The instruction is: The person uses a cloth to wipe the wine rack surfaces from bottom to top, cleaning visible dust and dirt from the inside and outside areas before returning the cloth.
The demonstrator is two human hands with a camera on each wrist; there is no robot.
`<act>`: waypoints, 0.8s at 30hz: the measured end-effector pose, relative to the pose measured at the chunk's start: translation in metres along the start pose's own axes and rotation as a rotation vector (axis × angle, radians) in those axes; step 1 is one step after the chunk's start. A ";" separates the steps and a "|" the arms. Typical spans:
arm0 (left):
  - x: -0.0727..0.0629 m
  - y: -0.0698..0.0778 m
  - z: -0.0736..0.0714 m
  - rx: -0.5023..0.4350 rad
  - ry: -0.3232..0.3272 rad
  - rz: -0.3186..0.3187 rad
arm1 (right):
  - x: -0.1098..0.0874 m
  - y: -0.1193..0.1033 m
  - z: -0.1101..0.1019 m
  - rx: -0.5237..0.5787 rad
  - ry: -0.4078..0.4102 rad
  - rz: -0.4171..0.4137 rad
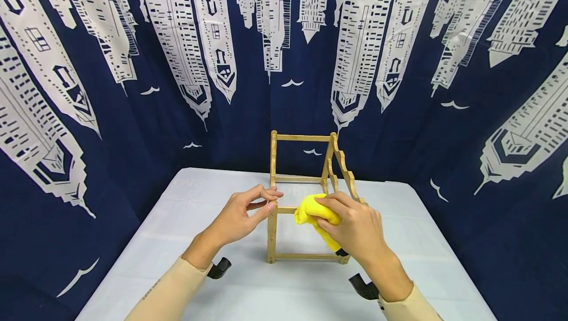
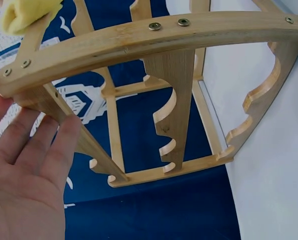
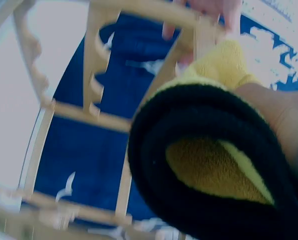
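A light wooden rack [image 1: 308, 257] with scalloped side pieces stands on the table. At its near left corner, my left hand [image 1: 241, 215] pinches the frame lightly between thumb and fingers; in the left wrist view the fingers [image 2: 26, 137] lie along the post below the curved bar. My right hand [image 1: 357, 225] grips a bunched yellow cloth [image 1: 312, 208] with a black edge. The cloth overlaps the rack's near top rail in the head view. In the right wrist view its black border [image 3: 149, 145] loops open toward the camera, hiding part of the rack.
A pale cover lies over the table [image 1: 213, 193]. Behind and beside it hangs a dark blue curtain [image 1: 248, 128] printed with white buildings and birds. Black curved pieces [image 1: 219, 268] show beside both wrists.
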State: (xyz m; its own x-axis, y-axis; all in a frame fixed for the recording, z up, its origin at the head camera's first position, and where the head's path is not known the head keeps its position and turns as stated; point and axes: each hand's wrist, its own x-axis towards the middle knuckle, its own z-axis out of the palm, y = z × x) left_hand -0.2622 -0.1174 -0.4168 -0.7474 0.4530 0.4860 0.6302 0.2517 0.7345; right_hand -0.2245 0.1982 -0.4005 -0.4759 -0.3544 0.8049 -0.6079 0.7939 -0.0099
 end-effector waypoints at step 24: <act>0.006 0.032 0.019 0.396 0.143 0.127 | -0.032 0.090 -0.060 0.292 0.363 0.203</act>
State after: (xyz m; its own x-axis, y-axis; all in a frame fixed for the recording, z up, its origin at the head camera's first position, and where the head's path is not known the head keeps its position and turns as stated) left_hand -0.2425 -0.0904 -0.3999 -0.6628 0.3853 0.6421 0.7301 0.5231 0.4397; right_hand -0.2254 0.3106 -0.3916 -0.3824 0.0285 0.9236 -0.7030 0.6396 -0.3108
